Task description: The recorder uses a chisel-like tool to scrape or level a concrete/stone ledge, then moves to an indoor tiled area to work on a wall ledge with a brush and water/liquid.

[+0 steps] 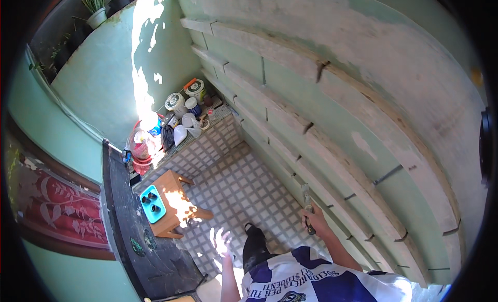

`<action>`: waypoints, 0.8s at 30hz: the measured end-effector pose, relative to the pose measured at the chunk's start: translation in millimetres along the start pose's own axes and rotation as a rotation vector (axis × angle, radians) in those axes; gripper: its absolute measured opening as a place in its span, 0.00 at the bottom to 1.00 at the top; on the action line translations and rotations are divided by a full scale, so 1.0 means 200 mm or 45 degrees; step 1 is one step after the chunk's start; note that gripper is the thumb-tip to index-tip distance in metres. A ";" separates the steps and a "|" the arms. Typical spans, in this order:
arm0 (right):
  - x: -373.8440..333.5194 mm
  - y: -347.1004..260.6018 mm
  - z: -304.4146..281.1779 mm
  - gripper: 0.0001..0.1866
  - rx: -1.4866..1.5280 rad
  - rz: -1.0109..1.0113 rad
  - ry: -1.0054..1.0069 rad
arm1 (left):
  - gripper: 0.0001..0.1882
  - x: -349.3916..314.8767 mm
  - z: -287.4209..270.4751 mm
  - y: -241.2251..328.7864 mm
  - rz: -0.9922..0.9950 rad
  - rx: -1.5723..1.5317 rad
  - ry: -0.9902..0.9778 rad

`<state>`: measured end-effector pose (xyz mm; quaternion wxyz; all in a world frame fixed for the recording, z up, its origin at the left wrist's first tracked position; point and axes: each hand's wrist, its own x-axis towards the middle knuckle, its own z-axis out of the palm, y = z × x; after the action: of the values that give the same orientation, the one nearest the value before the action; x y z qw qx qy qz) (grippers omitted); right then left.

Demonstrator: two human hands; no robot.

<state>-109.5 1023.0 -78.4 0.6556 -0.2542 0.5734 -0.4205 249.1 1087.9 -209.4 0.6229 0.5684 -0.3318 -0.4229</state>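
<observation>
My right hand is closed round a scraper-like hand tool. It has a dark handle and a narrow, pale, flat end pointing up and away. This end is close to the lower boards of the pale green wall on my right; whether it touches them I cannot tell. My left hand, bright in the sun, is held out over the tiled floor with its fingers spread and nothing in it. Nearest to it on the left is a small wooden table.
A turquoise tray with dark cups lies on the table. Paint buckets, bags and tape crowd a tiled ledge ahead. Long wooden boards jut from the right wall. A dark bench runs along the left. Potted plants stand above.
</observation>
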 end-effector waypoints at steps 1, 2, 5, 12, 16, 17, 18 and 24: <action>0.07 0.02 0.04 0.30 0.026 -0.018 -0.008 | 0.33 0.11 -0.02 0.01 -0.066 -0.067 -0.007; 0.12 -0.03 0.10 0.30 0.032 -0.017 0.013 | 0.34 0.26 0.06 0.13 -0.135 -0.136 -0.027; 0.23 -0.15 0.36 0.32 -0.111 -0.049 0.026 | 0.37 0.61 0.12 0.34 -0.135 -0.115 -0.184; 0.43 -0.40 0.63 0.31 -0.005 0.016 -0.002 | 0.36 1.23 0.35 0.52 -0.059 -0.123 -0.358; 0.72 -0.45 0.63 0.28 -0.294 -0.036 -0.005 | 0.36 1.46 0.48 0.48 -0.253 -0.104 -0.251; 0.79 -0.48 0.63 0.28 -0.312 -0.022 -0.029 | 0.33 1.49 0.51 0.44 -0.323 -0.171 -0.196; 0.88 -0.53 0.64 0.29 -0.340 0.007 -0.005 | 0.33 1.53 0.54 0.41 -0.320 -0.174 -0.170; 1.55 -0.69 0.69 0.32 -0.574 0.043 -0.163 | 0.33 1.70 0.70 0.26 -0.548 -0.081 -0.119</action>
<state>-15.6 668.6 -103.0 0.6242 -0.4108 0.6142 -0.2539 275.6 719.7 -162.2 0.5199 0.5858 -0.2178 -0.5824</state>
